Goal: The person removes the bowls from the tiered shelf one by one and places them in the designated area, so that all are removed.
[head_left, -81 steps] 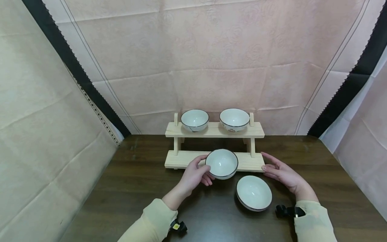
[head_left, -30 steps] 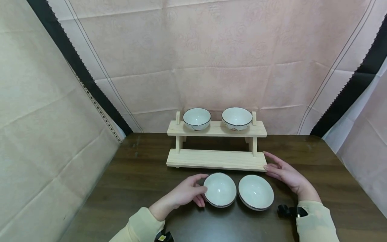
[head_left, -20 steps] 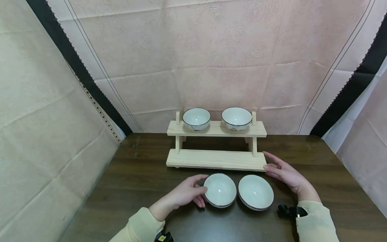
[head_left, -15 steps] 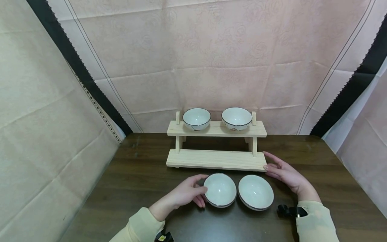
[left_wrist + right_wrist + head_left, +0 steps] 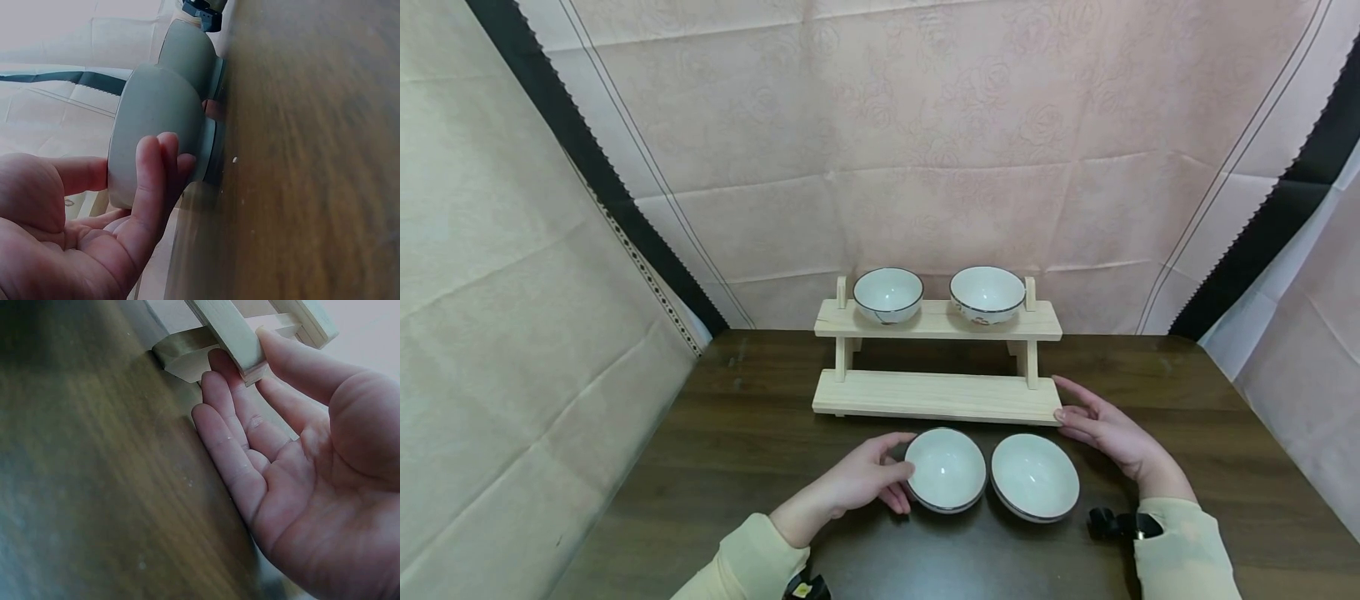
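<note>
My left hand (image 5: 876, 477) holds a white bowl (image 5: 946, 470) by its left side, thumb at the rim and fingers against the wall. In the left wrist view this bowl (image 5: 156, 119) sits upright with its foot down at the tabletop. A second white bowl (image 5: 1035, 477) stands close to its right. My right hand (image 5: 1108, 433) grips the right end of a two-tier wooden shelf (image 5: 936, 396) at its lower board. In the right wrist view, the thumb lies over the board (image 5: 231, 337) and the fingertips reach beneath it.
Two more dark-rimmed bowls, one at left (image 5: 888, 295) and one at right (image 5: 987, 294), stand on the shelf's upper board (image 5: 936, 321). A dark wooden table (image 5: 700, 483) carries everything. A pale cloth backdrop (image 5: 925, 167) hangs behind and at both sides.
The left hand has brought its bowl from in front of the lower board down toward me, onto the table beside the other bowl. The right hand stays at the shelf's end.
</note>
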A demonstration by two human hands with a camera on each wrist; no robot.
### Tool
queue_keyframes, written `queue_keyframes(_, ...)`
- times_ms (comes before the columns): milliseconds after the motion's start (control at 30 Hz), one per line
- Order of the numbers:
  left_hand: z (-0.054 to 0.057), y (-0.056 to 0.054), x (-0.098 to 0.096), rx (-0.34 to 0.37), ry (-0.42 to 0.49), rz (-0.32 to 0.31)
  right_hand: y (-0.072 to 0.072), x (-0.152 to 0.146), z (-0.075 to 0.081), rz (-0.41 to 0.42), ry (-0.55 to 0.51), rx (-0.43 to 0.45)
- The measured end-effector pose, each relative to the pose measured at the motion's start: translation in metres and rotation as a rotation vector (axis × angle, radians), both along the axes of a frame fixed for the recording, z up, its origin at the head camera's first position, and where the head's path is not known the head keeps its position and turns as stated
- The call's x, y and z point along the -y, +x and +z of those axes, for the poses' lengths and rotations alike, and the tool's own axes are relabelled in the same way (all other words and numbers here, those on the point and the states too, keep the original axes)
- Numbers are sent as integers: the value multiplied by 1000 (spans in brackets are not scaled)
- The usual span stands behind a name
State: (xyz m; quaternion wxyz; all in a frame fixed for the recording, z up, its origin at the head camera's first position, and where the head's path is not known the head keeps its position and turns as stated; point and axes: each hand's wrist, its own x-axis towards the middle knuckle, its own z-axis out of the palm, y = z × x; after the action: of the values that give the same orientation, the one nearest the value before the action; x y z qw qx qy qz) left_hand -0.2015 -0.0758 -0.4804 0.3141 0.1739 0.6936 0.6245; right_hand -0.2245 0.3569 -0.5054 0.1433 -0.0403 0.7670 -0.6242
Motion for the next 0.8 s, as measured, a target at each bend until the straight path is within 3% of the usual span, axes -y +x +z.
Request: queue_keyframes(800, -3, -4, 0, 7, -1, -18, 1, 1, 0, -5, -33, 0)
